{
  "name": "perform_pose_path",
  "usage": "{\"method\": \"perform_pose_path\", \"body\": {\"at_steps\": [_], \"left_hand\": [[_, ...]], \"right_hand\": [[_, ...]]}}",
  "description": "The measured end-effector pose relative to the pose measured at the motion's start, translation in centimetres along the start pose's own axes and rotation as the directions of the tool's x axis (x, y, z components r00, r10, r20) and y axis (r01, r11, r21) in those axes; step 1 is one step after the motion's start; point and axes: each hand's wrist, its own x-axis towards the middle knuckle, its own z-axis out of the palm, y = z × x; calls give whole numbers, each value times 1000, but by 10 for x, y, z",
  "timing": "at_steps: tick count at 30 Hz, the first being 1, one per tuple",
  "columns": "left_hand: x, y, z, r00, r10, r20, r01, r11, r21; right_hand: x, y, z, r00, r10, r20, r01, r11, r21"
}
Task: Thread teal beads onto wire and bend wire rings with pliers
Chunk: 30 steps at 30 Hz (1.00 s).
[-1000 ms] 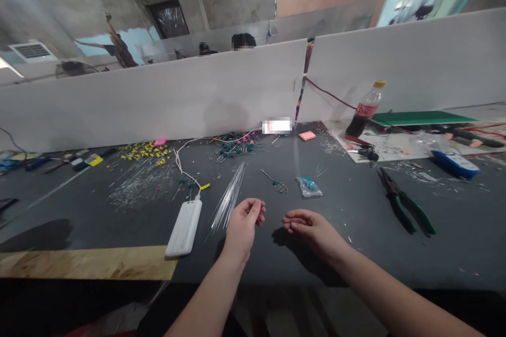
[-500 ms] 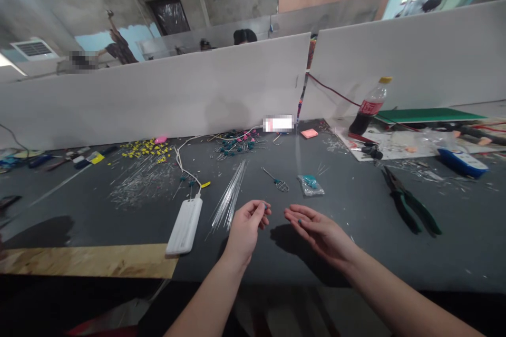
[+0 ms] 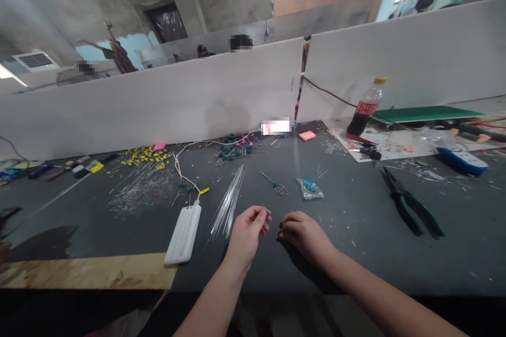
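Note:
My left hand hovers just above the dark table, fingers pinched on a small bluish part with a thin wire. My right hand is curled close beside it, knuckles up, fingertips together on a tiny dark piece I cannot make out. A bundle of thin silver wires lies just beyond my left hand. A small wire-wound piece and a clear bag of teal parts lie a little farther out.
A white power bank with its cable lies to the left. Green-handled pliers lie to the right. Yellow parts, cut wire scraps, teal and pink parts, a cola bottle and a white partition are farther back.
My right hand has turned palm-down and closed its fingers, moving nearer my left hand. My left hand has stayed pinched on its small part.

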Motion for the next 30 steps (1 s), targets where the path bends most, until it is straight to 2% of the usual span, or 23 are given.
{"method": "perform_pose_path", "body": {"at_steps": [5,7,9,12,16,19,21,27,30], "left_hand": [[1,0,-1,1000,12,11,-12,1000,-7],[-1,2,-2,1000,6,17,-6,1000,-12],[-2,3,-3,1000,1,29,-1,1000,-18],[-5,7,-3,999,1,49,1,1000,-26],[-6,10,-3,999,7,48,-5,999,-46],[-3,10,-4,999,11,41,-9,998,-59],[-2,9,-5,999,10,42,-7,998,-65],[-3,9,-6,997,-41,61,49,990,-131],[-4,8,-5,995,-58,76,69,986,-149]], "right_hand": [[-2,-5,8,999,-33,-8,31,992,-120],[-16,-6,7,999,-36,-10,34,984,-177],[-34,-7,6,999,-46,9,46,943,-331],[-52,-6,4,997,-12,71,42,903,-427],[-39,-7,4,991,55,126,7,897,-442],[-22,-8,5,989,90,115,-31,899,-436],[-22,-8,5,989,91,120,-29,898,-439],[-70,-7,7,985,69,157,14,880,-475],[-79,-10,9,985,98,141,-15,868,-497]]}}
